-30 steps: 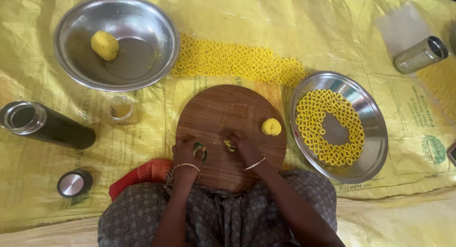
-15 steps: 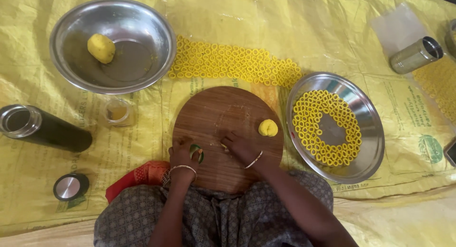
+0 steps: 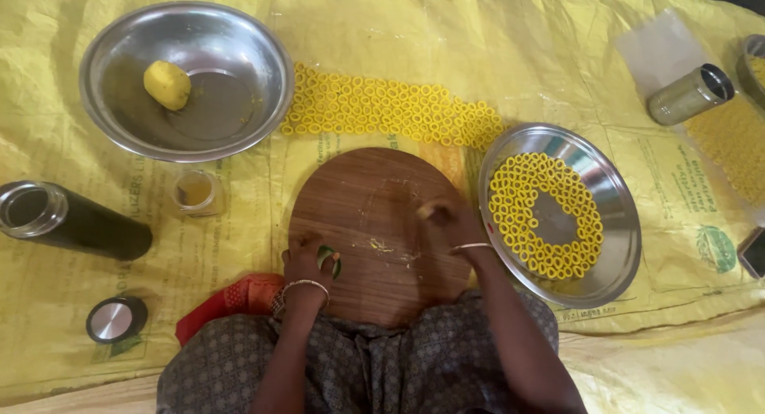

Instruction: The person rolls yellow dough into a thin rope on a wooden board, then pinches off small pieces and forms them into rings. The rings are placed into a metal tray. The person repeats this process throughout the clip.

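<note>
1. The work in hand looks like shaping yellow dough into small rings on the round wooden board, which lies on a yellow sheet spread over the floor, right in front of the seated person.
2. The right hand rests on the board near its right edge, fingers curled over a small piece of dough. It seems to be grasping or pressing that piece, which shows only at the fingertips.
3. The left hand sits at the board's lower left, fingers bent around a small green thing. What that thing is cannot be told from here, but the hand appears closed on it.
4. Judging by the layout, a ring is part-formed. The next move would call for fine fingertip work on the small piece, then a short reach to the right.
5. The steel plate just beside the board on the right already carries a broad circle of finished rings. More rings lie in rows on the sheet beyond the board.
6. A steel bowl at upper left holds a lump of dough. A small glass cup stands between bowl and board.
7. Both forearms come in from below, wrists bangled, elbows close to the lap.
</note>
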